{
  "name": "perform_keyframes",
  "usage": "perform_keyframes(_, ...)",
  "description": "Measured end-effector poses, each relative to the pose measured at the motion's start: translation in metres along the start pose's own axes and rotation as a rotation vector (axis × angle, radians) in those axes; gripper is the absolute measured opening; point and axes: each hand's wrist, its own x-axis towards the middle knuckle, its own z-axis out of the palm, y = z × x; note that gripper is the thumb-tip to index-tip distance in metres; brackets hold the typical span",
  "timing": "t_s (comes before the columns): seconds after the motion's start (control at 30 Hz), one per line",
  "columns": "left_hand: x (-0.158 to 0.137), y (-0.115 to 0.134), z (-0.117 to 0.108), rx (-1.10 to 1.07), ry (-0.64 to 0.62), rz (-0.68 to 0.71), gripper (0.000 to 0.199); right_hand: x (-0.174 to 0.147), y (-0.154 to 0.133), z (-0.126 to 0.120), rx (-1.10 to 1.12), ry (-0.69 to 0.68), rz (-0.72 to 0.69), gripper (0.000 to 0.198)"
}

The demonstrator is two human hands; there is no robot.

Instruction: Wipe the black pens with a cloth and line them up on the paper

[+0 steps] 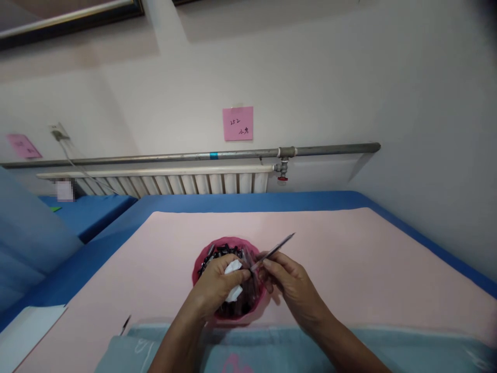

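Note:
A pink scalloped bowl [194, 264] holds a heap of pen parts: black pieces [221, 250] on its left side and clear barrels [254, 287] on its right. Above the bowl, my left hand [217, 280] is closed on a crumpled white tissue [233, 294]. My right hand [289, 280] pinches a slim pen [276, 247] between thumb and fingers. The pen slants, its dark pointed tip up and to the right, its lower end close to my left fingertips. Whether the left fingers touch the pen is hard to make out.
The table [330, 248] has a pink cover with a blue border. Near its front edge lie a small dark pen-like piece [125, 325] and blue-green fabric [310, 349]. White paper [31, 331] lies front left. A radiator [209, 184] and pipe [163, 158] stand behind.

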Motion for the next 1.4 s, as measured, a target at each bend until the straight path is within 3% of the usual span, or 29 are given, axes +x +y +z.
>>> perform_keyframes(0.43, -0.001, 0.000, 0.000, 0.133, -0.035, 0.027, 0.020, 0.001, 0.006, 0.000, -0.154, 0.048, -0.006, 0.028)
perform_keyframes(0.63, 0.000, 0.002, -0.003, 0.020, 0.068, 0.013, 0.026, -0.005, 0.004, 0.007, -0.234, -0.042, 0.014, 0.029)
perform_keyframes(0.9, 0.000, -0.002, 0.003, -0.018, 0.011, -0.020, 0.026, -0.011, 0.012, 0.018, -0.494, -0.119, -0.041, 0.020)
perform_keyframes(1.0, -0.002, 0.003, -0.009, -0.036, 0.081, -0.012, 0.023, -0.009, 0.009, 0.014, -0.510, -0.105, -0.094, 0.020)
perform_keyframes(1.2, -0.007, 0.015, -0.046, -0.139, 0.284, 0.076, 0.026, 0.007, 0.009, -0.010, -0.448, 0.109, -0.111, 0.019)
perform_keyframes(1.4, -0.009, 0.019, -0.060, -0.188, 0.397, 0.112, 0.029, 0.013, 0.019, -0.019, -0.500, 0.085, -0.176, 0.018)
